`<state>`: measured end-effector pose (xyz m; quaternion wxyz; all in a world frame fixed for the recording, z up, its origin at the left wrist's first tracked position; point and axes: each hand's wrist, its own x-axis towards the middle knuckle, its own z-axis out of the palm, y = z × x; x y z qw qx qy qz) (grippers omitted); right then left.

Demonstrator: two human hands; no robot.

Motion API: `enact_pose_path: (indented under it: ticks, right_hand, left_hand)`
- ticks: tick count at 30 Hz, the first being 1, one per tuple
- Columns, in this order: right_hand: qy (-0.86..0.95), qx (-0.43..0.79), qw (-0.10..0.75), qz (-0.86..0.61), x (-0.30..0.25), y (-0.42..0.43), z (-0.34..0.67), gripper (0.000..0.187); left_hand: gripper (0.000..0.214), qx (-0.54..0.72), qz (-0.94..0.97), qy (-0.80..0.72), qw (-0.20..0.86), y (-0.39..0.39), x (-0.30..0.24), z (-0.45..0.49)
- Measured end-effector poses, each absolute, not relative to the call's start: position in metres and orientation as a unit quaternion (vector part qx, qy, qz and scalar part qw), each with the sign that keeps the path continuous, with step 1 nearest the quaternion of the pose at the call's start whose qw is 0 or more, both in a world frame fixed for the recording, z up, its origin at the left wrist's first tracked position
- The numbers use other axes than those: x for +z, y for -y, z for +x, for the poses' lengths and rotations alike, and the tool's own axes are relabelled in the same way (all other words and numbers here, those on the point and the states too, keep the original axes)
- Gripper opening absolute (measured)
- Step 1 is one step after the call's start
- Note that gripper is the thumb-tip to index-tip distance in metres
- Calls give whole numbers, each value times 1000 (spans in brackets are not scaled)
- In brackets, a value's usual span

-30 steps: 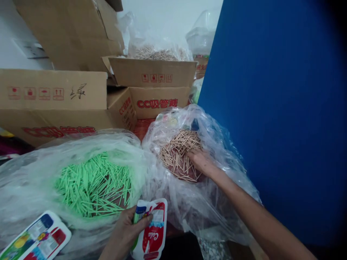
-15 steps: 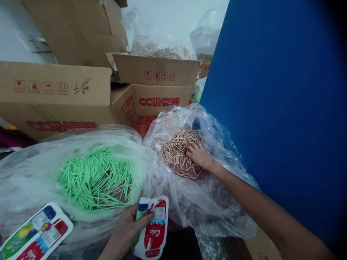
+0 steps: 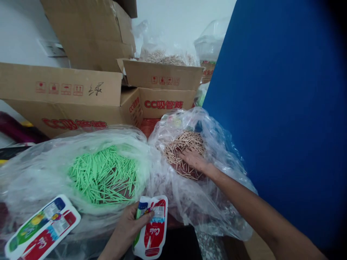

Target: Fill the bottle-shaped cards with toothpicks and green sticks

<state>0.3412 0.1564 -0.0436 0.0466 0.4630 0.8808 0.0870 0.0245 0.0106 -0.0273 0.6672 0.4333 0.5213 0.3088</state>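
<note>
My left hand (image 3: 130, 225) grips a printed candy pouch (image 3: 155, 229) with a red cola bottle and the word "Cola" on its front. Thumb on top, it holds the pouch near the bottom middle. My right hand (image 3: 193, 159) reaches into a heap of thin tan candy sticks (image 3: 187, 142), its fingers spread among them; the fingertips are partly hard to make out. These sticks lie in an opened clear plastic bag (image 3: 168, 187). To the left, bright green candy sticks (image 3: 104, 175) fill another opened plastic bag (image 3: 43, 169). A second, flat printed pouch (image 3: 43, 227) rests at lower left.
Printed cardboard boxes (image 3: 89, 112) stand behind the bags, one with a bag of tan sticks (image 3: 168, 57) above it. A tall blue panel (image 3: 276, 108) borders the right side. A wall socket (image 3: 54, 48) is at upper left.
My right hand has moved left and slightly down across the tan sticks. The left hand keeps its hold on the pouch. The view has shifted a little to the left.
</note>
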Motion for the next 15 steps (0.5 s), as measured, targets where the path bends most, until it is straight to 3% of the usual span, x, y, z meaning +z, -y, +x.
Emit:
enact_pose_path:
  ticks: [9,15]
  right_hand:
    - [-887,40,32,459,-54,-166,335,29]
    - [-852,-50,-72,517,-56,-167,333,21]
  left_hand:
    - [31,309,413,-538,667,-9,-27,19]
    - [29,315,418,-514,680,-7,-28,16]
